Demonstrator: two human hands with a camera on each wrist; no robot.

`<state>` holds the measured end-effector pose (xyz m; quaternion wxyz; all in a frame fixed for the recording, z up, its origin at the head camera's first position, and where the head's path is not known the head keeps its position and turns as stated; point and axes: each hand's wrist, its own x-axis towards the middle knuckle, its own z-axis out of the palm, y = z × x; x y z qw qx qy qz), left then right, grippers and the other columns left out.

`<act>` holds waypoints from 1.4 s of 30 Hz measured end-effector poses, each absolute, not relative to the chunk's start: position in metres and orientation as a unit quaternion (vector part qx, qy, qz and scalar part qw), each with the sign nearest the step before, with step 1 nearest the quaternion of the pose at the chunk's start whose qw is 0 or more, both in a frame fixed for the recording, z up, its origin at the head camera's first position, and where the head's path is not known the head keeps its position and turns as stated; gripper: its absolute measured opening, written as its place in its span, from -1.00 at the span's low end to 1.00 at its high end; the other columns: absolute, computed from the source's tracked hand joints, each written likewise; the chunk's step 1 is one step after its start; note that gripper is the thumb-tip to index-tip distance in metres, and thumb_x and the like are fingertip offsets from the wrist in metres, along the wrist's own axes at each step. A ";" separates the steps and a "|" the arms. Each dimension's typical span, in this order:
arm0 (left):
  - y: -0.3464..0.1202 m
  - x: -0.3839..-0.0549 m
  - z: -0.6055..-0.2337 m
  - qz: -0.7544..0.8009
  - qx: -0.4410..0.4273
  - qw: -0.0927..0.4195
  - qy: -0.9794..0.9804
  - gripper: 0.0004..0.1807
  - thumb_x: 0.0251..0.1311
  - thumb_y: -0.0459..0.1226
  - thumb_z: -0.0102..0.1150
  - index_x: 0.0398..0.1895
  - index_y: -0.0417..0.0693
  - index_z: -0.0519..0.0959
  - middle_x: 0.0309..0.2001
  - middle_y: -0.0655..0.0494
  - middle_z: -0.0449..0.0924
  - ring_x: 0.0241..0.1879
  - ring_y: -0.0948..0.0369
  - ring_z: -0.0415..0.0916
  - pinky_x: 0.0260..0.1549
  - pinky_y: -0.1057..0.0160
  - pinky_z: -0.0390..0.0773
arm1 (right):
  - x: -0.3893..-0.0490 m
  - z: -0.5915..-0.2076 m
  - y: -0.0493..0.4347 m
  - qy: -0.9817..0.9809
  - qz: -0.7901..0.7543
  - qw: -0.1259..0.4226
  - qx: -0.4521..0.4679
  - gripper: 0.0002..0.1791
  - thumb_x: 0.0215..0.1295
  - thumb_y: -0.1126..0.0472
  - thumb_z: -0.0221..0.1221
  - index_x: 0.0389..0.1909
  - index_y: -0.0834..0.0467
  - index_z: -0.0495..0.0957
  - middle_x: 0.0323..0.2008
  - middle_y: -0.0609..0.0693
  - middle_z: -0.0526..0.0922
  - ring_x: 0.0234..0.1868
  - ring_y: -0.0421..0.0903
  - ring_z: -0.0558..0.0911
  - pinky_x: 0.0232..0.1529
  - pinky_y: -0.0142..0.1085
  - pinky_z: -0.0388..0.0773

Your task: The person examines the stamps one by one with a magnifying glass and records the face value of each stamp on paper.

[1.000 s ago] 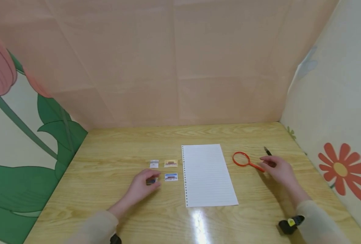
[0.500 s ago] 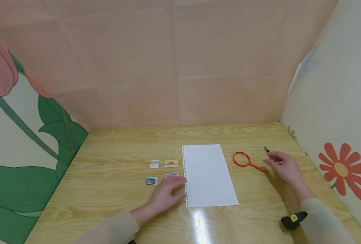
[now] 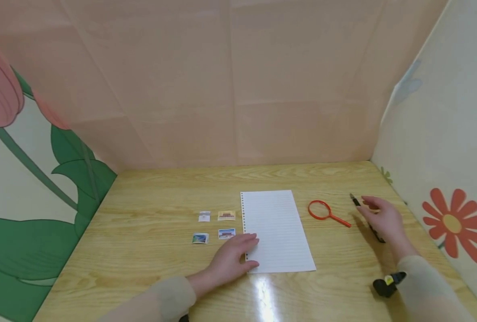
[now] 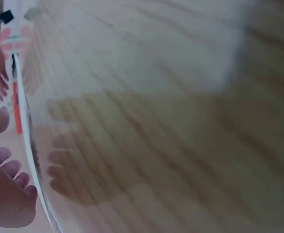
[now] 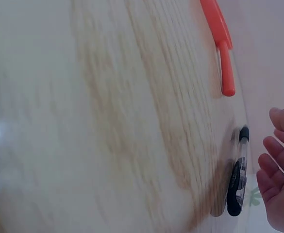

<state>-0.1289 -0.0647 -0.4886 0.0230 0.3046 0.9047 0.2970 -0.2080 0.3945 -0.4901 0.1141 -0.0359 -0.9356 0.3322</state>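
Note:
My left hand [image 3: 232, 258] lies over the left, hole-punched edge of a white sheet of lined paper [image 3: 276, 228], fingers relaxed with a gap to the thumb. It holds nothing. In the left wrist view the sheet shows edge-on beside the fingers. My right hand [image 3: 385, 219] hovers over a pen [image 3: 355, 201] with a black grip and clip, partly hidden under it in the head view. The right wrist view shows the pen [image 5: 239, 174] lying on the table, apart from the loosely bent fingers. Left of it lies a red magnifying glass [image 3: 339, 221].
Several small stamp-like pictures lie left of the paper, among them a yellowish one [image 3: 226, 216] and a blue-green one [image 3: 200, 238]. The wood-grain table [image 3: 142, 250] meets a pinkish backdrop [image 3: 230, 112] behind and a flower-printed wall [image 3: 449, 223] at right.
My left hand has moved right from the small pictures onto the paper's left edge. The right hand has shifted from the magnifying glass's handle rightward over the pen.

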 end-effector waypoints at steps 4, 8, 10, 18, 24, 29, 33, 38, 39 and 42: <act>-0.065 -0.130 -0.492 0.272 0.304 0.029 0.912 -0.32 0.20 -0.06 0.35 0.36 -0.09 0.44 0.41 0.09 0.33 0.38 0.11 0.26 0.38 0.10 0.20 | -0.209 -0.492 0.398 -0.937 0.332 0.103 -0.031 -0.43 0.43 0.05 0.17 0.27 0.38 0.42 0.09 0.44 0.51 0.05 0.37 0.49 -0.08 0.18 0.51; -0.065 -0.131 -0.493 0.253 0.308 0.033 0.916 -0.28 0.17 -0.04 0.36 0.37 -0.11 0.42 0.42 0.07 0.30 0.40 0.11 0.23 0.39 0.10 0.18 | -0.209 -0.492 0.400 -0.941 0.326 0.090 -0.014 -0.42 0.42 0.06 0.18 0.26 0.41 0.41 0.07 0.45 0.52 0.00 0.36 0.52 -0.15 0.12 0.57; -0.065 -0.132 -0.494 0.242 0.310 0.034 0.919 -0.27 0.17 -0.02 0.36 0.37 -0.10 0.41 0.43 0.07 0.29 0.40 0.11 0.22 0.39 0.10 0.18 | -0.210 -0.492 0.400 -0.945 0.316 0.085 -0.006 -0.41 0.41 0.07 0.20 0.25 0.43 0.41 0.04 0.45 0.53 -0.04 0.34 0.55 -0.22 0.06 0.59; -0.064 -0.132 -0.498 0.211 0.315 0.034 0.925 -0.29 0.16 0.00 0.36 0.34 -0.08 0.45 0.42 0.08 0.30 0.41 0.13 0.21 0.38 0.10 0.20 | -0.215 -0.493 0.405 -0.953 0.298 0.061 0.000 -0.37 0.39 0.07 0.22 0.26 0.47 0.38 0.00 0.46 0.54 -0.07 0.34 0.55 -0.14 0.16 0.54; -0.064 -0.133 -0.496 0.204 0.311 0.044 0.927 -0.33 0.18 0.00 0.35 0.31 -0.09 0.48 0.43 0.09 0.29 0.42 0.14 0.19 0.38 0.13 0.19 | -0.220 -0.495 0.411 -0.955 0.293 0.039 0.013 -0.35 0.38 0.05 0.23 0.25 0.48 0.38 0.01 0.46 0.54 -0.05 0.34 0.53 -0.09 0.23 0.47; -0.065 -0.133 -0.496 0.206 0.314 0.044 0.926 -0.33 0.18 0.00 0.35 0.31 -0.09 0.48 0.43 0.08 0.30 0.42 0.13 0.20 0.38 0.11 0.20 | -0.223 -0.494 0.416 -0.953 0.302 0.003 0.011 -0.27 0.37 -0.02 0.23 0.29 0.47 0.34 0.04 0.45 0.53 -0.02 0.30 0.52 -0.10 0.12 0.51; -0.065 -0.132 -0.496 0.208 0.319 0.039 0.924 -0.33 0.17 0.01 0.36 0.30 -0.10 0.49 0.42 0.07 0.31 0.41 0.12 0.21 0.37 0.11 0.21 | -0.223 -0.488 0.418 -0.943 0.330 -0.028 0.016 -0.22 0.36 -0.04 0.24 0.33 0.47 0.29 0.13 0.49 0.47 0.01 0.24 0.51 -0.20 -0.21 0.56; -0.065 -0.133 -0.496 0.207 0.323 0.034 0.923 -0.33 0.17 0.01 0.36 0.29 -0.10 0.50 0.41 0.07 0.32 0.40 0.12 0.22 0.36 0.11 0.23 | -0.225 -0.488 0.424 -0.934 0.353 -0.047 0.021 -0.23 0.37 0.01 0.24 0.35 0.47 0.26 0.17 0.50 0.42 0.02 0.19 0.51 -0.30 -0.42 0.53; -0.065 -0.133 -0.496 0.207 0.323 0.034 0.923 -0.33 0.17 0.01 0.36 0.29 -0.10 0.50 0.41 0.07 0.32 0.40 0.12 0.22 0.36 0.11 0.23 | -0.225 -0.489 0.425 -0.934 0.353 -0.049 0.023 -0.23 0.38 0.01 0.23 0.35 0.47 0.26 0.17 0.50 0.42 0.02 0.20 0.51 -0.30 -0.40 0.54; -0.065 -0.132 -0.496 0.210 0.322 0.037 0.922 -0.34 0.17 0.00 0.36 0.29 -0.10 0.50 0.41 0.08 0.32 0.41 0.12 0.22 0.37 0.12 0.22 | -0.227 -0.491 0.428 -0.938 0.343 -0.051 0.025 -0.23 0.38 -0.02 0.23 0.35 0.48 0.27 0.16 0.50 0.44 0.03 0.24 0.51 -0.27 -0.33 0.56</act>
